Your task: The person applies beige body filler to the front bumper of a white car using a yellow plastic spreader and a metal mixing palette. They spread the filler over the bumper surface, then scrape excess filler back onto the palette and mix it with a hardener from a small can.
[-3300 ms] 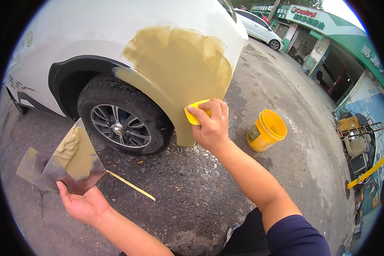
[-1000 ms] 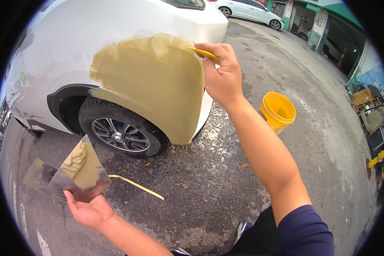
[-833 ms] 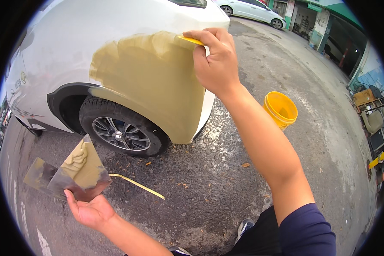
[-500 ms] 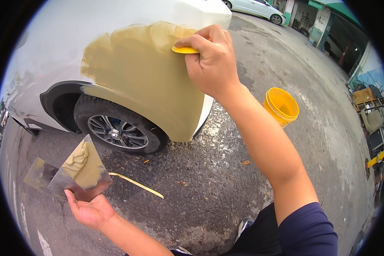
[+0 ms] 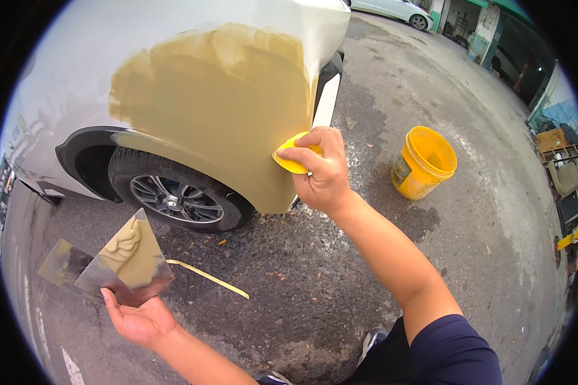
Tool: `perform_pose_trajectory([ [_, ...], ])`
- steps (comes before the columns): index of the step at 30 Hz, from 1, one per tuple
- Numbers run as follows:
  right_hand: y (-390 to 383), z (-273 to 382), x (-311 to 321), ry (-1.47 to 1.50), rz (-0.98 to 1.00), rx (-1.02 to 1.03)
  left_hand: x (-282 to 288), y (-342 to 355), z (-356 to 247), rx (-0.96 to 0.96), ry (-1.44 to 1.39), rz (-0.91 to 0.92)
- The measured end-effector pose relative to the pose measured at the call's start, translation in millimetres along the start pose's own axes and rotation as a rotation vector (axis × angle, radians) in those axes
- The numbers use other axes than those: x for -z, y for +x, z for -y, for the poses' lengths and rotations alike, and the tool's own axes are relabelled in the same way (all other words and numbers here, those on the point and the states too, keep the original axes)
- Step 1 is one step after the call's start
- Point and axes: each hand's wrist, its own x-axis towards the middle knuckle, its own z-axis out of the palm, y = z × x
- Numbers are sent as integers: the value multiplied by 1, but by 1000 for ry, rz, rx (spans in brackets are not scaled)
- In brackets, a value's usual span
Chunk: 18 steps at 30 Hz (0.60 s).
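Observation:
My right hand (image 5: 324, 168) pinches a yellow spreader (image 5: 291, 160) against the lower right part of a tan filler patch (image 5: 218, 96). That patch covers the white car's fender (image 5: 70, 70) above the wheel arch, with streaky, thinner edges along its top and left. Down at the left, my left hand (image 5: 138, 317) grips a flat mixing plate (image 5: 131, 256) by its lower edge, thumb on top. A ridged mound of tan body filler (image 5: 128, 250) lies on the plate. Behind it shows a second smeared flat piece (image 5: 61, 266); whether the two are joined I cannot tell.
Under the patch is the car's wheel (image 5: 176, 196). A yellow bucket (image 5: 414, 186) stands on the asphalt to the right. A strip of tape (image 5: 209, 278) lies on the ground near the plate. Farther off are a silver car (image 5: 392, 9) and clutter (image 5: 562, 167) along the right wall.
My right hand has moved the spreader down from the patch's top right to its lower right edge. The left hand and plate stay almost where they were; the view has shifted slightly.

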Motion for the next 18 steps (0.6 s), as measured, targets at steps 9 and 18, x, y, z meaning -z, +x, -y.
perform_pose_trajectory([
  [9, -42, 22, -31, 33, -156, -214, 1, -9, -7, -10, 61, 0],
  [18, -60, 51, -7, 716, 50, -1299, -6, -45, 5, 218, 68, 260],
])
